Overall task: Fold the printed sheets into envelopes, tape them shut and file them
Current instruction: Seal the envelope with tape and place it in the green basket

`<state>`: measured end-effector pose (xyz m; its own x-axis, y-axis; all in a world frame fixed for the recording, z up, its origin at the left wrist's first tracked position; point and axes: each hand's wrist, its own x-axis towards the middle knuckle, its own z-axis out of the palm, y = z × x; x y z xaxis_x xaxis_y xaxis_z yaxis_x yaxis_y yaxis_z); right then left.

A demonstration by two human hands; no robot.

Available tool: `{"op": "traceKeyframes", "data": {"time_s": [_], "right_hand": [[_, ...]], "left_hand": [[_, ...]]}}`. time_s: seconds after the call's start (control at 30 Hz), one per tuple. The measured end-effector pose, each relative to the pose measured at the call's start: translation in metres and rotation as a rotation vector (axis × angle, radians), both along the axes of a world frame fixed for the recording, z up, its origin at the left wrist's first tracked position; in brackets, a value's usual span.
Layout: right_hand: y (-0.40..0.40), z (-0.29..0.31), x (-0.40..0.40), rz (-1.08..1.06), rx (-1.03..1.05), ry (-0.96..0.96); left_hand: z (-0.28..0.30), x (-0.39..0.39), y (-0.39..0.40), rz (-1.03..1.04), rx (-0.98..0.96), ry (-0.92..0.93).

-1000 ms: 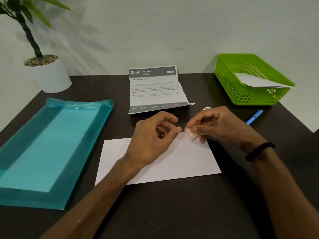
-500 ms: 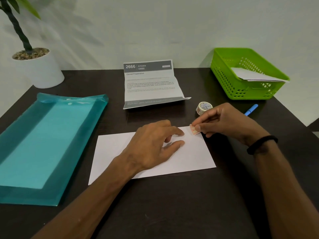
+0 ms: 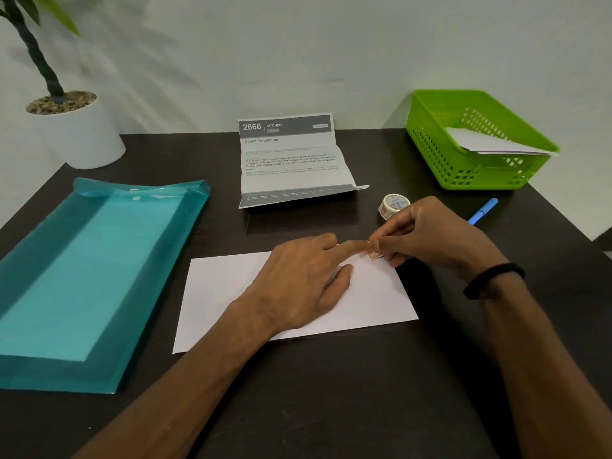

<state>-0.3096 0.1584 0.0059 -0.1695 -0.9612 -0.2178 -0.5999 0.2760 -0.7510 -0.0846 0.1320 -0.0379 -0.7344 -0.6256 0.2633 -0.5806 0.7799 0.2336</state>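
White folded sheet [image 3: 374,293] lies on the dark table [image 3: 331,409] before you. Your left hand [image 3: 304,286] rests flat on it, forefinger straight along its top edge. Your right hand [image 3: 430,236] pinches what looks like a small tape piece [image 3: 376,256] at that edge, near the tape roll [image 3: 392,207].

Since a second ago my left hand [image 3: 298,286] drops flat onto the folded white sheet [image 3: 374,293] with its index finger stretching out to the top edge, while my right hand [image 3: 427,236] brings the little tape piece [image 3: 376,256] down until it meets that fingertip.
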Motion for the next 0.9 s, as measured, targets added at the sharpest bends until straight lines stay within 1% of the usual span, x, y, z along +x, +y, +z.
{"op": "traceKeyframes", "data": {"time_s": [0.33,0.67,0.9], "right_hand": [[0.0016,0.0006,0.0071,-0.05,-0.009,0.024],[-0.0007,0.0008,0.0102,-0.066,0.013,0.044],[-0.0015,-0.0029,0.0109,0.022,-0.015,0.137]], "left_hand": [[-0.0002,-0.0009,0.0002,0.015,0.028,-0.008],[-0.0031,-0.004,0.0007,0.053,0.009,-0.012],[-0.005,-0.0087,0.0029,0.091,-0.069,-0.01]]}}
